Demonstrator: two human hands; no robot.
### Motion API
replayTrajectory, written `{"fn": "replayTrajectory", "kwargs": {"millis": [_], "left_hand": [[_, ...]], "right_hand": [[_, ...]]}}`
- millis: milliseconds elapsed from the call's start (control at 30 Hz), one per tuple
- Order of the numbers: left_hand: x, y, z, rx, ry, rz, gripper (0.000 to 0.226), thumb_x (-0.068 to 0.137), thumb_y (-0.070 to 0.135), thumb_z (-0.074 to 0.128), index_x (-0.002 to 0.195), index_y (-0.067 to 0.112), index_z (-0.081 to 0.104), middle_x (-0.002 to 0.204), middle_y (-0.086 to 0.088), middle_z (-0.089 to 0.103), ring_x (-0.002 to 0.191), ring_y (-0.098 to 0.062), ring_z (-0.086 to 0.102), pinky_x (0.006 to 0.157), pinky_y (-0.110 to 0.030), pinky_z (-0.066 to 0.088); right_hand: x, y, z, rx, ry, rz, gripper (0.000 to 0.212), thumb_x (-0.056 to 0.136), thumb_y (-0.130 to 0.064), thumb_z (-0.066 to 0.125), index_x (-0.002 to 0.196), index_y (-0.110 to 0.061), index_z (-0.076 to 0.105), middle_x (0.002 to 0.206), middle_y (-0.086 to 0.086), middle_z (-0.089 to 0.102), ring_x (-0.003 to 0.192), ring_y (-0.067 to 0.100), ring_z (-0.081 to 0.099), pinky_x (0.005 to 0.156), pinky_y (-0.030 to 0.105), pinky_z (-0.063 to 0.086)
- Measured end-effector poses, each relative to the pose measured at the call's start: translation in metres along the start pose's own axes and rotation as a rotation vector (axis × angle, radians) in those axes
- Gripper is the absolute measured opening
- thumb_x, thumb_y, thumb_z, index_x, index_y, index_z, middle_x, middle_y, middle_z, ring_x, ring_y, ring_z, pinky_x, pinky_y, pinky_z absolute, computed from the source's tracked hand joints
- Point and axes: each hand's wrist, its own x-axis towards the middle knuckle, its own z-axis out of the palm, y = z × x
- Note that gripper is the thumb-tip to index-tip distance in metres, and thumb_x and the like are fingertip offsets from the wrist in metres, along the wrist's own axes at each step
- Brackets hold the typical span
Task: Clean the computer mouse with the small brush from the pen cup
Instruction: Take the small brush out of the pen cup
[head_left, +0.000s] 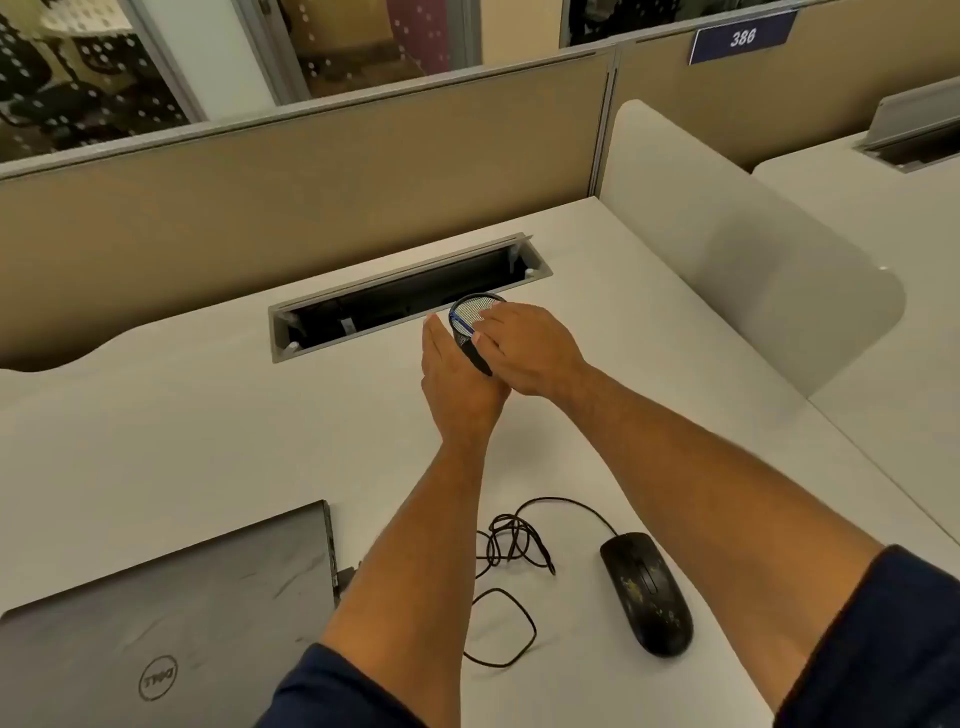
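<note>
Centrally, in the head view, both bare forearms reach forward over a pale bench (156, 415) to a black mesh pen cup (475, 312) that stands just in front of a long open cable slot (405, 296). Left hand (457, 379): held edge-on with fingers straight and together, its palm against the left wall of the cup; whether it actually grips the cup cannot be told. Right hand (524, 348): laid over the cup's right rim, fingers curled down at the opening, where a blue-and-white stick-like item (464, 326) leans inside; whether the fingers close on it, and whether it is the small brush, cannot be told. A dark strip (480, 361) shows between the two hands below the cup.

Nearer the wearer, well apart from the cup, a black computer mouse (647, 592) speckled with pale flecks lies on the bench at lower right, untouched. Its black cord (514, 545) runs leftward in loose tangled loops. A closed grey laptop (166, 623) occupies the lower left corner. Dark blue sleeves (883, 649) cover the upper arms. Behind the bench rises a tan partition (311, 171), with a white side divider (727, 249) at right.
</note>
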Motion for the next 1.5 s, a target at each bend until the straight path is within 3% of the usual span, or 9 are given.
{"fn": "replayTrajectory", "kwargs": {"millis": [167, 433, 633, 767, 933, 1100, 1233, 1367, 1500], "left_hand": [[0.015, 0.001, 0.002, 0.06, -0.026, -0.017, 0.104, 0.084, 0.052, 0.076, 0.16, 0.013, 0.017, 0.159, -0.01, 0.039, 0.138, -0.029, 0.05, 0.111, -0.047, 0.046], [0.026, -0.001, 0.011, 0.032, -0.051, -0.056, 0.091, 0.09, 0.048, 0.072, 0.159, 0.015, 0.023, 0.152, -0.008, 0.05, 0.134, -0.029, 0.054, 0.111, -0.047, 0.045], [0.024, -0.002, 0.012, -0.05, -0.036, -0.042, 0.071, 0.095, 0.04, 0.067, 0.154, 0.013, 0.036, 0.146, -0.009, 0.056, 0.128, -0.029, 0.058, 0.108, -0.047, 0.05], [0.024, -0.003, 0.009, -0.053, -0.028, -0.023, 0.066, 0.098, 0.038, 0.063, 0.153, 0.011, 0.038, 0.145, -0.009, 0.056, 0.129, -0.027, 0.058, 0.109, -0.044, 0.049], [0.021, 0.003, 0.002, -0.067, 0.009, -0.022, 0.071, 0.095, 0.042, 0.065, 0.154, 0.013, 0.036, 0.151, -0.009, 0.051, 0.136, -0.028, 0.052, 0.114, -0.045, 0.044], [0.02, 0.021, -0.017, 0.023, 0.105, 0.123, 0.069, 0.094, 0.041, 0.067, 0.151, 0.01, 0.044, 0.151, -0.01, 0.052, 0.14, -0.028, 0.048, 0.117, -0.042, 0.036], [0.019, 0.04, -0.032, 0.01, 0.086, 0.252, 0.041, 0.1, 0.036, 0.06, 0.133, 0.011, 0.063, 0.126, -0.009, 0.07, 0.117, -0.025, 0.065, 0.106, -0.042, 0.05], [0.006, 0.049, -0.037, -0.019, 0.008, 0.211, 0.026, 0.101, 0.031, 0.059, 0.117, 0.015, 0.072, 0.108, -0.004, 0.075, 0.094, -0.017, 0.068, 0.093, -0.036, 0.057], [-0.015, 0.05, -0.036, -0.094, -0.157, 0.169, 0.023, 0.098, 0.028, 0.066, 0.112, 0.013, 0.076, 0.102, -0.004, 0.077, 0.09, -0.016, 0.069, 0.09, -0.028, 0.055]], "right_hand": [[0.021, -0.007, 0.001, 0.02, -0.116, 0.009, 0.055, 0.11, -0.045, 0.031, 0.157, -0.017, 0.037, 0.161, 0.007, 0.042, 0.148, 0.026, 0.038, 0.124, 0.039, 0.02], [0.034, -0.009, 0.007, 0.021, -0.207, 0.032, 0.054, 0.111, -0.043, 0.024, 0.159, -0.019, 0.031, 0.164, 0.007, 0.037, 0.151, 0.027, 0.031, 0.126, 0.042, 0.013], [0.035, -0.009, 0.013, 0.017, -0.187, 0.007, 0.05, 0.111, -0.041, 0.025, 0.154, -0.021, 0.04, 0.159, 0.005, 0.044, 0.149, 0.026, 0.034, 0.125, 0.045, 0.01], [0.033, -0.007, 0.014, 0.072, -0.102, -0.023, 0.047, 0.11, -0.039, 0.034, 0.15, -0.018, 0.047, 0.154, 0.006, 0.05, 0.143, 0.027, 0.044, 0.123, 0.043, 0.023], [0.022, -0.006, 0.013, 0.431, 0.104, 0.064, 0.045, 0.107, -0.033, 0.048, 0.148, -0.014, 0.052, 0.151, 0.009, 0.055, 0.135, 0.029, 0.054, 0.116, 0.037, 0.037], [0.01, -0.004, 0.0, 0.602, 0.3, 0.031, 0.038, 0.103, -0.022, 0.058, 0.138, -0.008, 0.062, 0.142, 0.013, 0.062, 0.128, 0.03, 0.06, 0.107, 0.027, 0.042], [-0.002, -0.006, -0.019, 0.678, 0.443, -0.007, 0.03, 0.099, -0.016, 0.065, 0.127, -0.005, 0.071, 0.128, 0.014, 0.071, 0.116, 0.027, 0.067, 0.102, 0.026, 0.05], [-0.021, -0.004, -0.033, 0.789, 0.528, 0.038, 0.022, 0.096, -0.014, 0.07, 0.116, -0.007, 0.075, 0.113, 0.011, 0.077, 0.103, 0.022, 0.073, 0.094, 0.027, 0.057], [-0.046, 0.008, -0.039, 0.904, 0.553, 0.149, 0.015, 0.094, -0.013, 0.073, 0.108, -0.016, 0.069, 0.109, 0.007, 0.077, 0.098, 0.02, 0.075, 0.089, 0.03, 0.062]]}}
